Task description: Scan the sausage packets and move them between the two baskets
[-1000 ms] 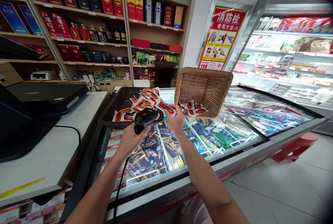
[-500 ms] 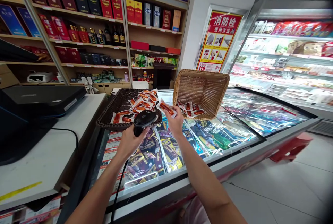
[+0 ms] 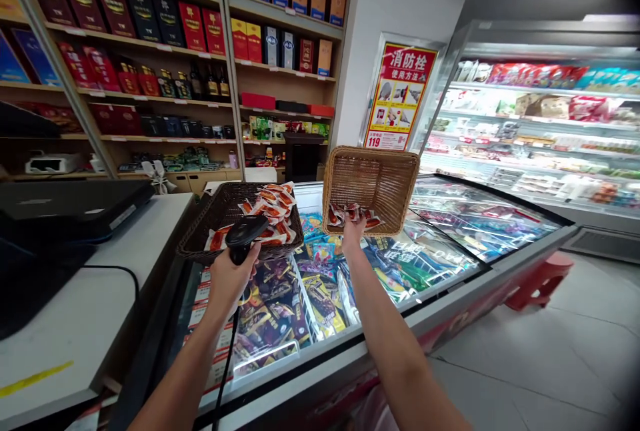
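Observation:
My left hand [image 3: 231, 277] is closed round the handle of a black barcode scanner [image 3: 246, 229], its head over the edge of the dark brown wicker basket [image 3: 200, 234]. Several sausages in clear wrappers [image 3: 274, 203] are heaped in that basket. My right hand [image 3: 354, 229] reaches over the front rim of the tan wicker basket [image 3: 395, 181], which is tilted toward me. Its fingers are closed on a wrapped sausage [image 3: 352, 209] low in the basket, partly hidden by them. More wrapped sausages [image 3: 373, 220] lie beside it.
Both baskets rest on a glass-topped chest freezer [image 3: 320, 297] holding packaged ice creams. A white counter [image 3: 100, 297] with a black machine [image 3: 75, 207] stands at left, and the scanner's cable [image 3: 227, 364] hangs down. A red stool [image 3: 543, 281] stands at right.
My right hand has moved from between the baskets into the tan one, carrying the wrapped sausage. The scanner has shifted slightly left in my left hand. The camera view has turned a little.

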Motion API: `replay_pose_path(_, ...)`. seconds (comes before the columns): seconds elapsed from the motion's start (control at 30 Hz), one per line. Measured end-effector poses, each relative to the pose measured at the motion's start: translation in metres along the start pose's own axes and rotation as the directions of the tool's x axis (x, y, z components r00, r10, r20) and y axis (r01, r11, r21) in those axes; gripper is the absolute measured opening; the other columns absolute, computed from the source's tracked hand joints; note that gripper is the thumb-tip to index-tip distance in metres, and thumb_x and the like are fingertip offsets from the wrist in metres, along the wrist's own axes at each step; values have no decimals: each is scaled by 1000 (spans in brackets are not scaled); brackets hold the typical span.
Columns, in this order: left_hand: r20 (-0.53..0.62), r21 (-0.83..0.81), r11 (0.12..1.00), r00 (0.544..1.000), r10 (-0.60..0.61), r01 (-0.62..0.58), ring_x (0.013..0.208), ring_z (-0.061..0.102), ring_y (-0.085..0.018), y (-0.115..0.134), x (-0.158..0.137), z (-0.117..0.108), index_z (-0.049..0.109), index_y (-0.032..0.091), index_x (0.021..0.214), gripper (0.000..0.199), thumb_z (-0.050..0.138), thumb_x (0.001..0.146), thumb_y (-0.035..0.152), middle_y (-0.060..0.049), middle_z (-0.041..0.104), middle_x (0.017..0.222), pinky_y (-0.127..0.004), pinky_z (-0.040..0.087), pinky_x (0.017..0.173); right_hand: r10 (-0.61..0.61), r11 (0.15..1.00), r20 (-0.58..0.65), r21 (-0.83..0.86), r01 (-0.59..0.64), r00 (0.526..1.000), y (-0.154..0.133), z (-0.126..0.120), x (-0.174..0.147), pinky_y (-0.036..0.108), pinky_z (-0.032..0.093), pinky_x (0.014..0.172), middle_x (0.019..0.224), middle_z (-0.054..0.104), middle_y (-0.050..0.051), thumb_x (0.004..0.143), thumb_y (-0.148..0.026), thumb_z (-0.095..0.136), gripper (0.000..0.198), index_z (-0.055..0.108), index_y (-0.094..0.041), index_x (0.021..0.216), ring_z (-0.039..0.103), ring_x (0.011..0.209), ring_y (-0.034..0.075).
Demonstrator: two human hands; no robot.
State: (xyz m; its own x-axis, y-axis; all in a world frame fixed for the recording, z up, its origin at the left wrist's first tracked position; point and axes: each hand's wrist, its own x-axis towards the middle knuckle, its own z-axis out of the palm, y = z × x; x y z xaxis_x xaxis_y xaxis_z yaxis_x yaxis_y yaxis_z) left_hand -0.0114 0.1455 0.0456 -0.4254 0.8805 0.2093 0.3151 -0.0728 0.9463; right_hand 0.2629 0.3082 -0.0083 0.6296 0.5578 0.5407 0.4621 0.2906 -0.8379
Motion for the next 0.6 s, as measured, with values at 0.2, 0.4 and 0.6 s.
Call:
replay_pose_path(0.2,-280,-173,984,957,-78,30,54,65,-20,-8,14,-18,67,17,87,48,75,74,63,-6,73,70,-30,48,51,-222,965,95,-123,233,970,-28,-3,-34,52,50,104,133,61,22,95,-34,45,46,58,-17,136,62,118,33)
replay_pose_path(0.4,-402,-181,983,909,-108,37,54,65,-21,-17,24,-26,70,17,96,50,71,78,64,-4,69,65,-31,49,54,-375,731,816,-31,682,440,-117,45,-70,38,51,98,123,70,12,101,-30,52,26,73,-21,113,67,108,25)
replay_pose_path(0.6,-323,-91,995,944,-64,37,59,68,-23,-26,25,-21,70,17,95,50,65,83,66,-7,72,68,-32,52,58,-220,473,948,-102,875,230,-156,92,-76,40,41,109,126,73,16,94,-14,61,21,76,-15,108,61,126,28)
